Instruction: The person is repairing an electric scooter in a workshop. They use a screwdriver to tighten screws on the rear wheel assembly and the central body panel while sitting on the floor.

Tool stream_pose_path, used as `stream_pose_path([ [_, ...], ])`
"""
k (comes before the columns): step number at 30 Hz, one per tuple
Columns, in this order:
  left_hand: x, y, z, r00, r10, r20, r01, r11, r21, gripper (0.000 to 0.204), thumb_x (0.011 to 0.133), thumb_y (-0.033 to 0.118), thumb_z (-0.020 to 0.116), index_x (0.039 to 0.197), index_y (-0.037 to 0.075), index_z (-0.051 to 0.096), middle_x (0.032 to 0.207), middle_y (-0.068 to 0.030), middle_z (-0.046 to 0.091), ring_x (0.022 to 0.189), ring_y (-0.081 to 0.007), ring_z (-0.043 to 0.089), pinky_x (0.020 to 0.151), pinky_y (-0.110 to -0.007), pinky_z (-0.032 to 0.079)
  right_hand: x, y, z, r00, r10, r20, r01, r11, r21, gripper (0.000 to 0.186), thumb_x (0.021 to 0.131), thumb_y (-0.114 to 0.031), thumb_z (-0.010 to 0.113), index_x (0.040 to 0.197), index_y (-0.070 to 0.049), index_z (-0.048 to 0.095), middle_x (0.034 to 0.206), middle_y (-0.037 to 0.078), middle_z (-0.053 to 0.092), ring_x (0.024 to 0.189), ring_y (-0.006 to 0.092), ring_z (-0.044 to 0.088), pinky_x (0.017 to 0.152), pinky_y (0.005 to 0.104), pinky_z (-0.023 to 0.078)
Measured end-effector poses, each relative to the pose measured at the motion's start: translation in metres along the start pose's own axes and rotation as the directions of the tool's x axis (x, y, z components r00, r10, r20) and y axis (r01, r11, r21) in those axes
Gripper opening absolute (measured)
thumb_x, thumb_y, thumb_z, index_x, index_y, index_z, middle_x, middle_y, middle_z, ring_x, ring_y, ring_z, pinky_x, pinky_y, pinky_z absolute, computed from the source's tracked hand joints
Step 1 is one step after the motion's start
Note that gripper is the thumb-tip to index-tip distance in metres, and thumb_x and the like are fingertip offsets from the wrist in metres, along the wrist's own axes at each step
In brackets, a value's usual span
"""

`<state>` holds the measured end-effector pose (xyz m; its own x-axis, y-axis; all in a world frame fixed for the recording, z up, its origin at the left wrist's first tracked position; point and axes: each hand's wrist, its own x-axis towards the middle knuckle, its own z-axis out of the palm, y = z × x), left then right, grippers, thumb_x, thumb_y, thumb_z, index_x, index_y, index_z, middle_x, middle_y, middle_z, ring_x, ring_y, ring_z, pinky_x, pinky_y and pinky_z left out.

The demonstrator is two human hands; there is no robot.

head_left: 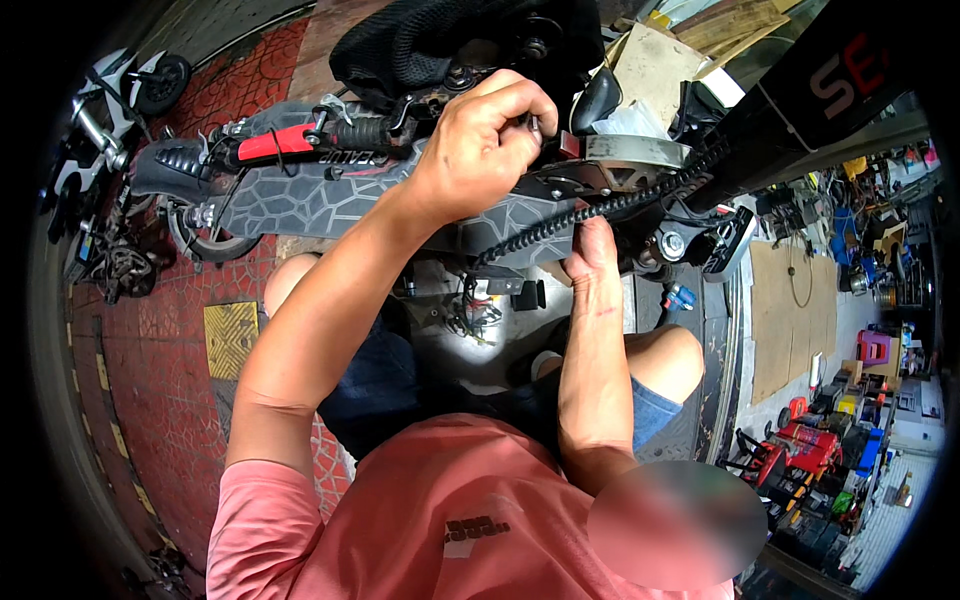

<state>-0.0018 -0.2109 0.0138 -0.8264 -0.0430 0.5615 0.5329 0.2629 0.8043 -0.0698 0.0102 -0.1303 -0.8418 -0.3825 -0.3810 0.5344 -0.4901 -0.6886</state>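
An electric scooter lies across in front of me, its grey deck (pixel 310 200) marked with a cracked-stone pattern. My left hand (pixel 485 145) is closed above its front end, fingers curled; a small metallic tip shows at the fingers, but the thing itself is mostly covered. Close to that hand are a curved silver metal piece (pixel 640 151) and a small red part (pixel 569 146). My right hand (pixel 592 245) reaches up against the scooter's near side, below a black spiral-wrapped cable (pixel 560 222). The scooter hides its fingers.
Below the deck, loose wires (pixel 475 318) hang over a brightly lit pale floor. A black mesh-covered seat (pixel 415 50) is beyond the scooter. At right lie a cardboard sheet (pixel 795 320) and a red tool (pixel 808 447) among clutter. Red paving (pixel 150 350) spreads left, near a parked white scooter (pixel 110 95).
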Motion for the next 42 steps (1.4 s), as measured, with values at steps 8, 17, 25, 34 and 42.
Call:
stream_pose_path([
  [8,-0.009,0.011,0.02,0.963,-0.229,-0.14,0.159,0.908,-0.388,0.027,0.111,0.021,0.052,0.119,-0.002,0.064,0.103,-0.0121,0.071,0.073,-0.0096,0.064,0.071,-0.024,0.053,-0.002,-0.002,0.001,1.0,-0.021,-0.015,0.021,1.0,-0.017,0.029,0.094,0.0,0.049,0.118,0.004,0.066,0.111,0.015,0.073,0.098,0.0248,0.073,0.088,0.0377,0.061],
  [17,0.011,0.007,0.0,0.86,-0.505,0.072,0.477,0.747,-0.463,0.035,0.108,0.038,0.06,0.112,0.003,0.062,0.071,-0.0013,0.059,0.056,-0.0073,0.05,0.053,-0.024,0.048,0.009,0.0,-0.017,0.998,0.016,0.067,-0.014,1.0,-0.026,0.027,0.099,-0.003,0.05,0.119,0.005,0.066,0.111,0.014,0.073,0.096,0.0238,0.073,0.085,0.0348,0.062],
  [25,0.0,0.008,0.009,0.967,-0.256,-0.009,0.246,0.935,-0.255,0.018,0.096,0.002,0.052,0.106,0.002,0.067,0.091,-0.0003,0.059,0.076,-0.0066,0.056,0.067,-0.025,0.056,0.011,-0.001,-0.021,0.995,0.011,0.098,-0.009,1.0,-0.02,0.029,0.097,-0.001,0.049,0.12,0.006,0.065,0.112,0.016,0.073,0.097,0.0243,0.074,0.087,0.0356,0.063],
  [34,-0.009,0.007,0.007,0.989,-0.147,-0.027,0.136,0.959,-0.25,0.022,0.105,0.011,0.056,0.114,-0.004,0.068,0.108,-0.01,0.065,0.085,-0.011,0.062,0.077,-0.027,0.057,0.001,-0.002,-0.003,0.996,0.004,0.084,-0.005,1.0,0.012,0.029,0.097,-0.001,0.051,0.122,0.005,0.065,0.112,0.016,0.073,0.098,0.0256,0.074,0.087,0.0369,0.062],
  [42,0.011,0.014,-0.002,0.87,-0.492,0.013,0.454,0.791,-0.411,0.03,0.106,0.032,0.064,0.104,0.002,0.067,0.068,0.0015,0.058,0.056,-0.0049,0.049,0.053,-0.021,0.043,0.006,-0.002,-0.011,0.997,0.016,0.08,-0.016,1.0,-0.009,0.029,0.098,-0.001,0.049,0.121,0.006,0.065,0.113,0.017,0.073,0.099,0.0264,0.074,0.089,0.039,0.062],
])
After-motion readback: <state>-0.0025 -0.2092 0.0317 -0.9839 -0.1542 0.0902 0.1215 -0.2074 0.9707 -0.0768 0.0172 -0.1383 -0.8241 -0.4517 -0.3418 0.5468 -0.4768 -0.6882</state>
